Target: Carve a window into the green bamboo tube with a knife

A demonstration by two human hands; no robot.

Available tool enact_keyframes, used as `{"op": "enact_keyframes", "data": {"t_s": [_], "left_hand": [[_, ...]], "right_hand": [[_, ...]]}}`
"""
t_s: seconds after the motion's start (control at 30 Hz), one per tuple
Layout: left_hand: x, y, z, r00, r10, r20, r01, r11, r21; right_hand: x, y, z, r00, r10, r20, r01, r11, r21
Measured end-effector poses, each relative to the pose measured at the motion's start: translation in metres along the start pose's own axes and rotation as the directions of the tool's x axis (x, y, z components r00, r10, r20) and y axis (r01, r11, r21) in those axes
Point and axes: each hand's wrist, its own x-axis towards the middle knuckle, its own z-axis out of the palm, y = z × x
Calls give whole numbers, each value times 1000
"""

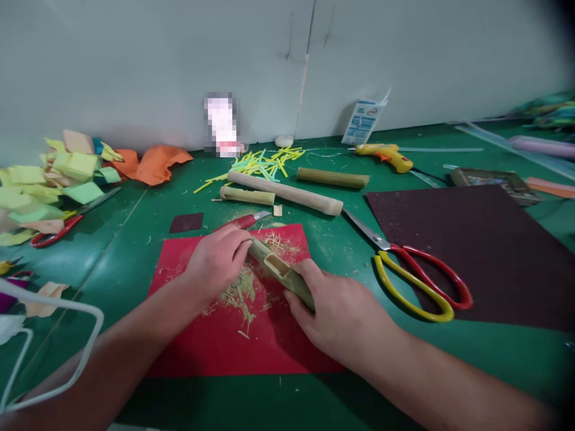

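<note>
A bamboo tube with a rectangular opening cut in its side is held at a slant over a red sheet. My left hand has its fingers closed at the tube's far end. Around the near end, my right hand is wrapped, thumb on top and fingers below. Bamboo shavings lie scattered on the red sheet beneath. Just beyond my left hand rests a red-handled knife, its blade pointing right. The undersides of the tube and my left fingertips are partly hidden.
Behind lie a long pale stick and further bamboo pieces. Large scissors overlap a dark sheet at right. A yellow glue gun lies near the wall. Folded paper pieces pile up at left; a white frame stands nearest.
</note>
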Motion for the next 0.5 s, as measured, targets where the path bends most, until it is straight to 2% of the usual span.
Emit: {"op": "enact_keyframes", "data": {"t_s": [0.1,0.2,0.33,0.43,0.5], "left_hand": [[1,1,1,999,29,27,-28,999,-20],[1,3,0,1000,-1,5,1,1000,-2],[1,3,0,999,10,34,-10,1000,-23],[1,1,0,1000,-9,-4,9,1000,-5],[1,1,1,1000,-2,7,2,1000,-19]], "right_hand": [[0,1,0,1000,-7,-2,7,1000,-6],[0,0,0,1000,-4,-20,3,1000,-3],[0,-1,-2,1000,-5,-3,5,1000,-8],[1,-1,-2,1000,8,-11,-8,1000,-3],[1,-1,-2,1000,4,-4,-4,1000,-14]]}}
